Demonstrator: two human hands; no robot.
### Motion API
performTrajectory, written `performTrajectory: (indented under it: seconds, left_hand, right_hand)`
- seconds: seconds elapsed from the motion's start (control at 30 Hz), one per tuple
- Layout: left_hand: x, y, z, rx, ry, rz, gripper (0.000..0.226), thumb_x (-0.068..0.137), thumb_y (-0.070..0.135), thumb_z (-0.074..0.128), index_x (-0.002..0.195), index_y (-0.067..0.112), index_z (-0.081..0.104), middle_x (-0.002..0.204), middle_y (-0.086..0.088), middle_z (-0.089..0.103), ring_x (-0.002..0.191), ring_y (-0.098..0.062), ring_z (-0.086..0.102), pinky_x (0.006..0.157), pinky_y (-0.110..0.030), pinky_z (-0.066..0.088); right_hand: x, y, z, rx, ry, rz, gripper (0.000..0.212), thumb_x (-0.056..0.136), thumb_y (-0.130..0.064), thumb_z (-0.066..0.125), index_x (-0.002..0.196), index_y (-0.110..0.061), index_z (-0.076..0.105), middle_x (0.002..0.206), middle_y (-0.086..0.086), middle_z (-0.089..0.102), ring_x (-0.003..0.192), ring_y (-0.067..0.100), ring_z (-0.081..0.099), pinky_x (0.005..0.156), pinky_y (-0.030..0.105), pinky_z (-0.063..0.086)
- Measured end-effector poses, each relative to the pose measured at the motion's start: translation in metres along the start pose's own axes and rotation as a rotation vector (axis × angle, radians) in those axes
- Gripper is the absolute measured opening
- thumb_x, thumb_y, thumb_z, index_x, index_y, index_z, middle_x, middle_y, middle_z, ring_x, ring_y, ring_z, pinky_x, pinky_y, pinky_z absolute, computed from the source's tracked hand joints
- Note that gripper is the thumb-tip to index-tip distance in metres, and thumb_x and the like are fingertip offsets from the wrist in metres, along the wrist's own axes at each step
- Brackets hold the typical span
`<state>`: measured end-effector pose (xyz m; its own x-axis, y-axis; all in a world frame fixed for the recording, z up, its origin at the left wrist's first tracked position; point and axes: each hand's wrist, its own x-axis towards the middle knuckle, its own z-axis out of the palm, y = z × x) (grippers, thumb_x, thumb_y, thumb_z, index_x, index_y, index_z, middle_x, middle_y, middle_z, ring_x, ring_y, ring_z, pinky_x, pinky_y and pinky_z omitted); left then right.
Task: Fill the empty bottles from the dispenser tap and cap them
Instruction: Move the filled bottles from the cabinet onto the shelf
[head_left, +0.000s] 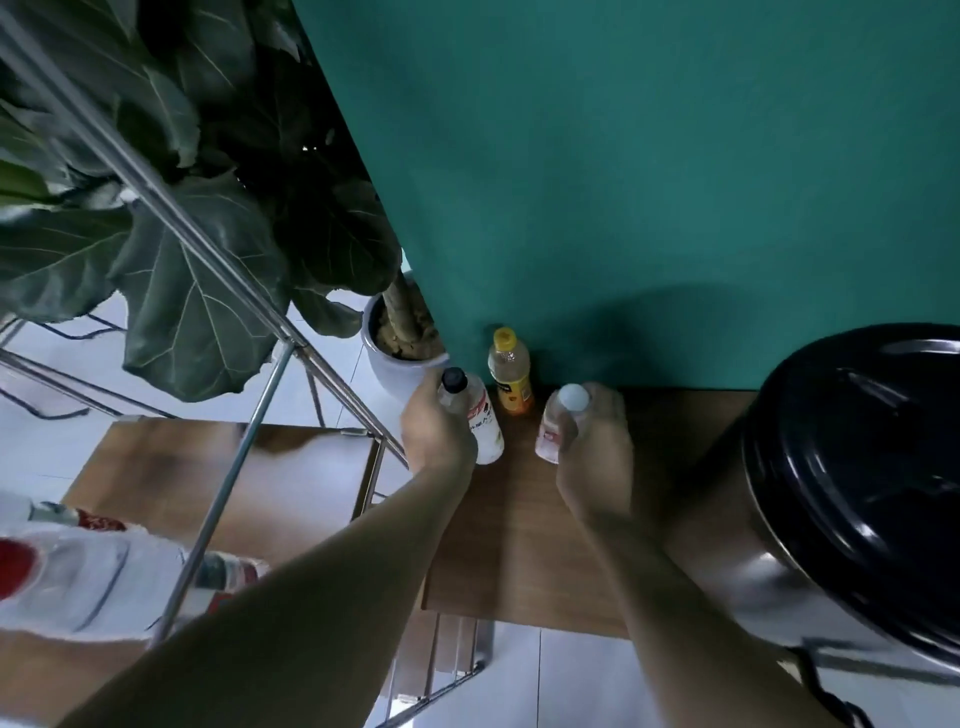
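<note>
A green wall (649, 182) closes off the far edge of the wooden table (519, 545), and a big-leafed plant (171, 234) in a white pot (395, 374) stands on the floor past the table's left corner. The dispenser (810, 519), a steel drum with a glossy black lid, fills the table's right end, leaving bare wood between it and the left edge, where slanted metal rack rods (218, 270) cross. A lower wooden shelf (218, 467) sits beyond that edge, with blurred plastic bottles (78, 571) near the camera. 3 bottles stand by the wall. The black-capped bottle (480, 421) is at the left edge, and the left hand (436, 436) wraps its fingers around its neck and shoulder. The yellow-capped bottle (511, 374) stands untouched against the wall between the other 2. The white-capped bottle (558, 426) leans a little toward the camera, with the right hand (597, 452) curled around its right side, fingers behind it.
</note>
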<state>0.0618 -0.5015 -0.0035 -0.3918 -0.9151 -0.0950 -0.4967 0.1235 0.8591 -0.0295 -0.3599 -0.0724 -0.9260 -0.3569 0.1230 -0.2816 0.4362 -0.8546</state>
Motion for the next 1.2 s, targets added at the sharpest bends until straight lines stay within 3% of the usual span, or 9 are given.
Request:
performTrajectory:
  seconds: [0.13, 0.23, 0.37, 0.53, 0.77, 0.9, 1.0, 1.13, 1.2]
  left_hand:
    - [-0.068, -0.002, -0.022, 0.027, -0.087, 0.058, 0.03, 0.108, 0.011, 0.063, 0.128, 0.032, 0.07, 0.108, 0.013, 0.073, 0.105, -0.012, 0.065, 0.086, -0.035, 0.053]
    - [-0.112, -0.002, -0.043, -0.006, -0.17, -0.01, 0.034, 0.112, 0.022, 0.063, 0.144, 0.034, 0.065, 0.127, 0.011, 0.075, 0.12, -0.013, 0.068, 0.106, -0.042, 0.059]
    - [-0.168, 0.004, -0.083, -0.053, -0.251, 0.011, 0.041, 0.114, 0.027, 0.063, 0.154, 0.035, 0.059, 0.144, 0.016, 0.069, 0.135, -0.013, 0.064, 0.119, -0.045, 0.054]
    - [-0.211, 0.015, -0.156, -0.028, -0.384, 0.145, 0.044, 0.115, 0.028, 0.061, 0.156, 0.041, 0.054, 0.15, 0.018, 0.066, 0.141, -0.005, 0.06, 0.121, -0.035, 0.05]
    - [-0.247, 0.036, -0.267, 0.031, -0.467, 0.364, 0.038, 0.113, 0.025, 0.064, 0.15, 0.034, 0.059, 0.128, 0.024, 0.073, 0.122, 0.007, 0.066, 0.106, -0.022, 0.053]
    - [-0.272, 0.046, -0.33, -0.033, -0.546, 0.42, 0.03, 0.112, 0.024, 0.065, 0.136, 0.042, 0.06, 0.116, 0.049, 0.065, 0.115, 0.019, 0.062, 0.094, -0.004, 0.043]
    - [-0.282, 0.039, -0.364, -0.072, -0.601, 0.42, 0.033, 0.112, 0.018, 0.067, 0.132, 0.043, 0.062, 0.116, 0.042, 0.069, 0.113, 0.013, 0.067, 0.092, -0.006, 0.046]
    - [-0.283, 0.028, -0.404, -0.129, -0.641, 0.412, 0.031, 0.111, 0.021, 0.069, 0.132, 0.042, 0.066, 0.116, 0.033, 0.074, 0.113, 0.006, 0.07, 0.095, -0.014, 0.053]
    - [-0.276, 0.018, -0.426, -0.141, -0.635, 0.432, 0.03, 0.11, 0.022, 0.071, 0.134, 0.039, 0.067, 0.118, 0.029, 0.075, 0.114, 0.0, 0.071, 0.098, -0.024, 0.057]
  right_hand:
    - [-0.055, -0.028, -0.044, 0.007, -0.108, 0.08, 0.038, 0.112, -0.032, 0.063, 0.146, -0.018, 0.057, 0.128, 0.0, 0.068, 0.112, 0.022, 0.068, 0.088, 0.031, 0.05]
    - [-0.097, -0.053, -0.076, -0.044, -0.137, 0.035, 0.039, 0.111, -0.032, 0.063, 0.149, -0.023, 0.055, 0.135, -0.002, 0.072, 0.117, 0.018, 0.07, 0.088, 0.021, 0.047]
    - [-0.148, -0.091, -0.116, -0.08, -0.159, 0.036, 0.042, 0.109, -0.045, 0.061, 0.149, -0.032, 0.054, 0.134, -0.008, 0.073, 0.116, 0.014, 0.072, 0.093, 0.033, 0.061]
    - [-0.216, -0.142, -0.149, -0.037, -0.144, 0.046, 0.038, 0.108, -0.042, 0.064, 0.145, -0.036, 0.059, 0.127, -0.014, 0.072, 0.115, 0.009, 0.07, 0.096, 0.034, 0.06]
    - [-0.303, -0.228, -0.171, 0.022, -0.1, 0.07, 0.031, 0.107, -0.036, 0.068, 0.133, -0.05, 0.059, 0.119, -0.025, 0.07, 0.114, 0.003, 0.067, 0.094, 0.034, 0.058]
    - [-0.35, -0.267, -0.175, 0.062, -0.045, 0.053, 0.026, 0.107, -0.048, 0.066, 0.133, -0.045, 0.064, 0.114, -0.025, 0.072, 0.108, 0.002, 0.07, 0.09, 0.031, 0.057]
    - [-0.38, -0.286, -0.177, 0.009, -0.021, 0.038, 0.042, 0.103, -0.058, 0.062, 0.14, -0.04, 0.064, 0.12, -0.02, 0.074, 0.112, 0.005, 0.07, 0.093, 0.033, 0.056]
    - [-0.41, -0.316, -0.173, -0.076, 0.009, 0.011, 0.049, 0.099, -0.061, 0.063, 0.141, -0.037, 0.065, 0.121, -0.019, 0.075, 0.11, 0.004, 0.07, 0.089, 0.013, 0.05]
    - [-0.421, -0.329, -0.16, -0.075, 0.017, 0.006, 0.046, 0.099, -0.057, 0.068, 0.14, -0.036, 0.067, 0.12, -0.02, 0.076, 0.109, 0.002, 0.07, 0.089, 0.013, 0.05]
